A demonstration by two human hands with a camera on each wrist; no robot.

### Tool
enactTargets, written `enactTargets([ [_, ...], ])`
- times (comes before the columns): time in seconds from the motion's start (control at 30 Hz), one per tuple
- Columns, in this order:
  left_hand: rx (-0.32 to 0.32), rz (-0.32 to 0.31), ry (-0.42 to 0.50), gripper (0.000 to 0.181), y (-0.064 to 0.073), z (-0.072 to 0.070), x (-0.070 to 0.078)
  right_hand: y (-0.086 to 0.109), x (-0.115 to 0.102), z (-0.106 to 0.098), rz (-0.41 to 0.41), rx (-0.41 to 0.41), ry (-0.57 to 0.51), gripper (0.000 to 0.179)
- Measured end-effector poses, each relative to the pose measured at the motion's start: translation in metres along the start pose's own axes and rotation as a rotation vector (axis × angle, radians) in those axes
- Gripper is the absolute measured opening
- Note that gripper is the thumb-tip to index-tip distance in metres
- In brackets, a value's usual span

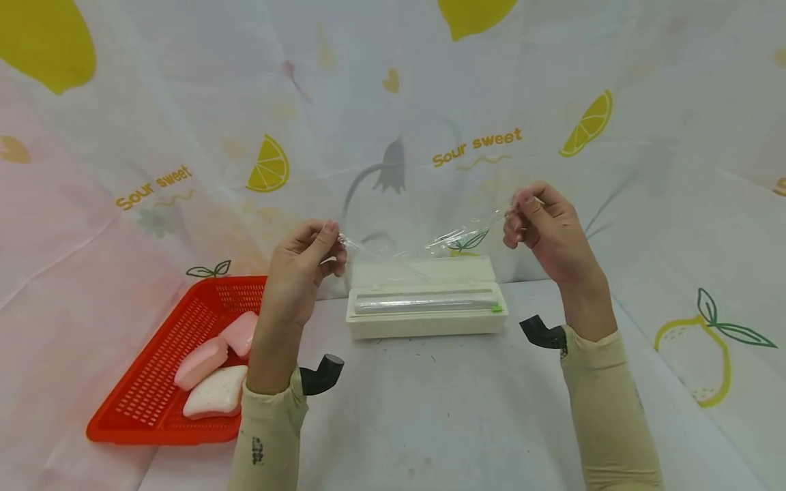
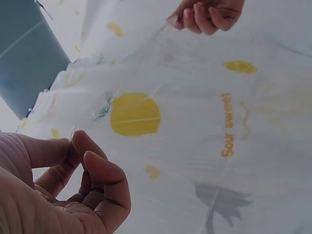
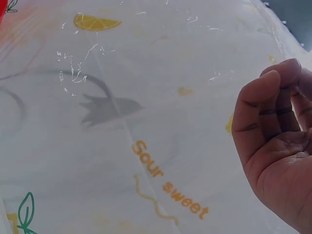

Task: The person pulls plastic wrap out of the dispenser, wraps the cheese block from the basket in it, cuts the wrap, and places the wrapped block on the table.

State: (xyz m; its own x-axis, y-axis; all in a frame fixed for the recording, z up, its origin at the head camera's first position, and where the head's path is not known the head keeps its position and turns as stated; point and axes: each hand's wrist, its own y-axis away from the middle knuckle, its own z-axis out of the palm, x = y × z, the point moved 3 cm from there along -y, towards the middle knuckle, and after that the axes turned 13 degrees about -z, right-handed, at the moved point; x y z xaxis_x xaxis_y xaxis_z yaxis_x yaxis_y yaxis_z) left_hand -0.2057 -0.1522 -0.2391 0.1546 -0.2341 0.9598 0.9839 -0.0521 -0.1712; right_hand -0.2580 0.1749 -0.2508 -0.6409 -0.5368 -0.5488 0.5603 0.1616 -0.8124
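Two hands pinch the film point(image 1: 424, 239) mid-frame, left hand point(image 1: 307, 262) and right hand point(image 1: 540, 225) each clamped on one end, its long axis running left-right above the dispenser point(image 1: 424, 320) on the bench point(image 1: 442, 409).

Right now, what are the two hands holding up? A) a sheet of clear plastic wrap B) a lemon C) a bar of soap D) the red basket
A: the left hand and right hand each pinch a corner of the plastic wrap, stretched above the white box.
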Motion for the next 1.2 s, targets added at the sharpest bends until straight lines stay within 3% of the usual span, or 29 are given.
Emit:
enactTargets([
  [0.33, 0.055, 0.082, -0.039, 0.009, 0.021, -0.001, 0.018, -0.007, -0.023, 0.011, -0.086, -0.026, -0.12, 0.014],
  [0.43, 0.069, 0.143, -0.071, 0.01, 0.029, 0.0, 0.023, -0.008, -0.028, 0.013, -0.118, -0.041, -0.147, 0.017],
  [0.63, 0.052, 0.271, -0.043, 0.01, 0.042, 0.002, 0.032, -0.007, -0.038, 0.015, -0.181, -0.086, -0.222, 0.02],
  [0.83, 0.054, 0.324, -0.036, 0.011, 0.051, 0.0, 0.035, -0.002, -0.044, 0.021, -0.199, -0.101, -0.244, 0.017],
  [0.97, 0.084, 0.335, -0.064, 0.015, 0.055, -0.006, 0.033, 0.003, -0.049, 0.025, -0.208, -0.107, -0.136, 0.011],
  [1.1, 0.101, 0.341, -0.155, 0.015, 0.062, -0.011, 0.028, 0.013, -0.059, 0.03, -0.222, -0.094, 0.15, 0.011],
  [1.2, 0.099, 0.369, -0.311, 0.009, 0.069, -0.014, 0.023, 0.022, -0.067, 0.034, -0.213, -0.095, 0.342, 0.01],
])
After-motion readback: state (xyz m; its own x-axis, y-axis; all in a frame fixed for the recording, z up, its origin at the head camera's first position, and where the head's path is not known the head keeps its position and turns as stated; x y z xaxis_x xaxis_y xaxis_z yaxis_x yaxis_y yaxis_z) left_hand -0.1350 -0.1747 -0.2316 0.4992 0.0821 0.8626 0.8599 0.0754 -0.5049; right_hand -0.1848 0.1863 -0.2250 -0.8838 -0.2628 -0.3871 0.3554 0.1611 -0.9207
